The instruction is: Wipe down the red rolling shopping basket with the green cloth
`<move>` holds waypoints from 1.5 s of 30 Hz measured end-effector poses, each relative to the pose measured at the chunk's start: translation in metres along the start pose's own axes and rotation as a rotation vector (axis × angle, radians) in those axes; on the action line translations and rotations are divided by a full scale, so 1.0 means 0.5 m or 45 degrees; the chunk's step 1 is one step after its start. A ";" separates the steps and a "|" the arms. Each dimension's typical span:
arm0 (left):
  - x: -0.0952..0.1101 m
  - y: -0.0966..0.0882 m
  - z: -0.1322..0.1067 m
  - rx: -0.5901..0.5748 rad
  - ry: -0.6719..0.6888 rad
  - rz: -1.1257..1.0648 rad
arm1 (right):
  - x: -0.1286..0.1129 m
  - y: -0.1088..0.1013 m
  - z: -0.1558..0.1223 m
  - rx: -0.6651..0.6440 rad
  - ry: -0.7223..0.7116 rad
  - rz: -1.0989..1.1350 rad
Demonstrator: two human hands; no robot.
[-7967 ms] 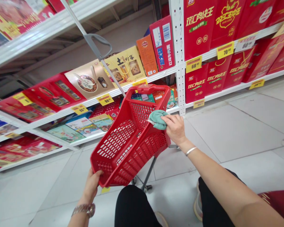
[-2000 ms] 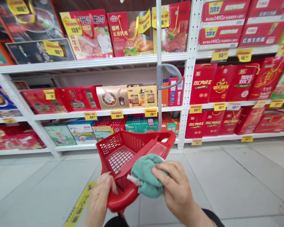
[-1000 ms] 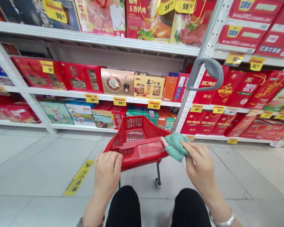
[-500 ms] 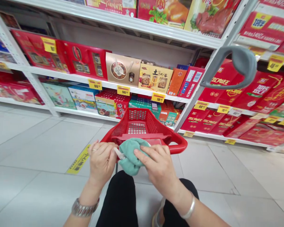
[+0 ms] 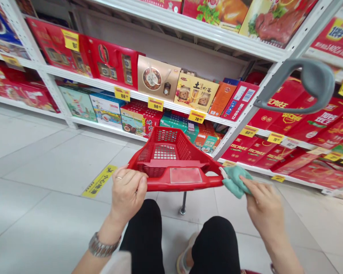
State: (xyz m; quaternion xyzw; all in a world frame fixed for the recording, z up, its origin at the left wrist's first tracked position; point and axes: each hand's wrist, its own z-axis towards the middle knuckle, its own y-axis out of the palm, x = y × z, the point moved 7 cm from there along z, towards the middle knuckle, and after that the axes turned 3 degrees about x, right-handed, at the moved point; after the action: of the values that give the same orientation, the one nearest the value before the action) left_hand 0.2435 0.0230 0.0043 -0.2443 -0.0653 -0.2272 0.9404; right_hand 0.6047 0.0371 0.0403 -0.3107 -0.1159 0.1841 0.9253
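A red plastic shopping cart (image 5: 185, 186) stands in front of my knees, its handle bar facing me. My left hand (image 5: 129, 190) is wrapped round the left end of that bar. Off the bar's right end, my right hand (image 5: 261, 199) grips a crumpled green cloth (image 5: 236, 182). The cloth's pale edge meets the right corner of the handle; its folds hide part of my fingertips. A clear label panel (image 5: 185, 175) sits in the middle of the handle.
White shelves (image 5: 188, 32) with boxed goods and yellow price tags run across behind the cart. A grey loop-shaped handle (image 5: 300, 87) appears at upper right. A yellow floor sticker (image 5: 100, 181) lies on the tiles at left.
My right hand has moved the green cloth from the middle of the handle to its right end, uncovering the label panel. My left hand stays at the left end.
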 end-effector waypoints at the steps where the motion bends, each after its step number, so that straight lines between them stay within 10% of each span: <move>1: -0.001 -0.001 -0.001 0.009 -0.009 0.002 | 0.012 -0.009 0.001 0.032 0.005 -0.043; 4: -0.003 -0.002 -0.002 0.028 -0.027 0.017 | -0.017 -0.022 0.024 0.079 -0.026 0.070; 13: -0.003 -0.013 0.005 -0.007 0.035 0.024 | -0.325 0.043 0.120 -0.037 -0.237 0.653; 17: -0.008 -0.020 0.003 -0.025 0.050 -0.007 | -0.358 0.069 0.110 -0.080 -0.247 0.664; 35: -0.016 -0.021 -0.001 -0.040 0.005 -0.026 | 0.031 0.013 0.023 0.115 -0.022 -0.038; 38: -0.019 -0.019 -0.003 -0.051 -0.028 -0.037 | -0.025 -0.007 0.052 0.193 -0.029 0.139; 45: -0.027 -0.018 -0.010 -0.119 -0.071 -0.079 | -0.316 0.036 0.102 0.069 -0.305 0.647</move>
State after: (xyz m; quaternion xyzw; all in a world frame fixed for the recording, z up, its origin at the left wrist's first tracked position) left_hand 0.2275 0.0190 0.0009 -0.2919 -0.0882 -0.2520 0.9184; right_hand 0.4400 0.0125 0.0530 -0.2809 -0.1376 0.4486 0.8372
